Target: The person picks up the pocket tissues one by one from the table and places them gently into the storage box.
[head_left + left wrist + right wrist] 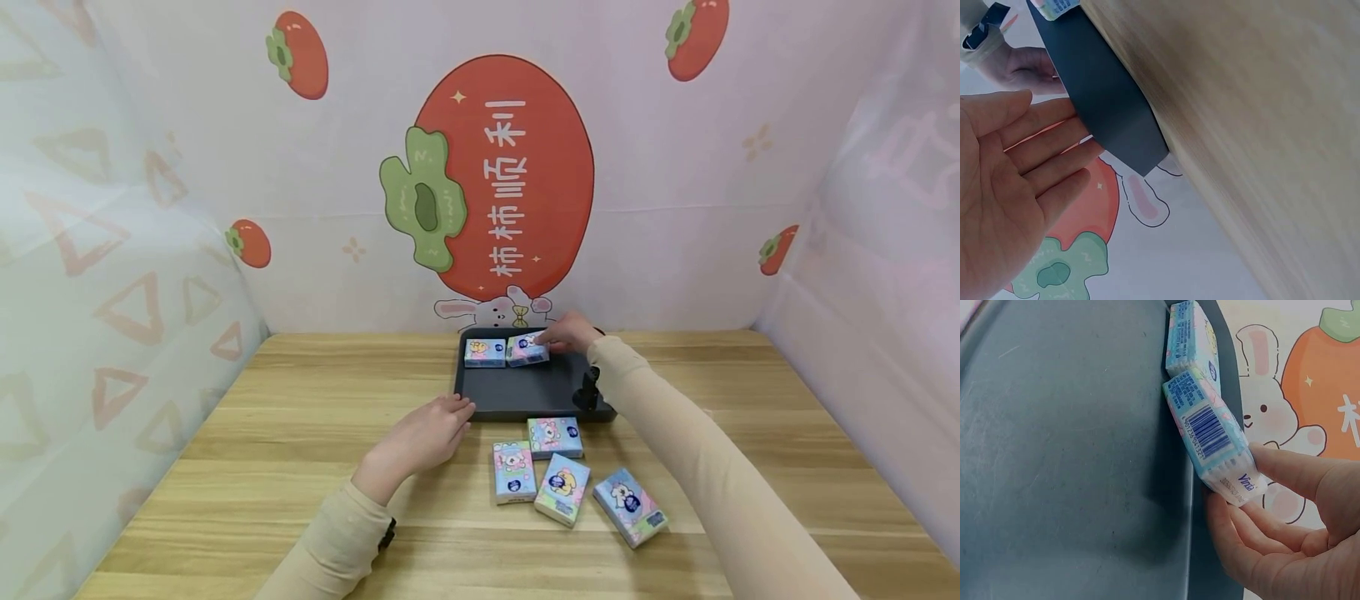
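In the right wrist view my right hand (1285,519) pinches one end of a tissue pack (1207,431) between thumb and fingers. That pack lies slightly askew at the far side of the dark grey tray (517,396), its other end against a second tissue pack (485,352) in the far left corner. My left hand (423,437) has its fingers stretched out, the fingertips at the tray's near left corner. The left wrist view shows the palm (997,181) with straight fingers right at the tray's outer wall (1104,100).
Several tissue packs lie on the wooden table in front of the tray: one pack (555,437) close to its near rim, another pack (514,472) to the left, a tilted pack (562,490) and a pack (630,507) at the right. A printed curtain (337,167) stands behind the table.
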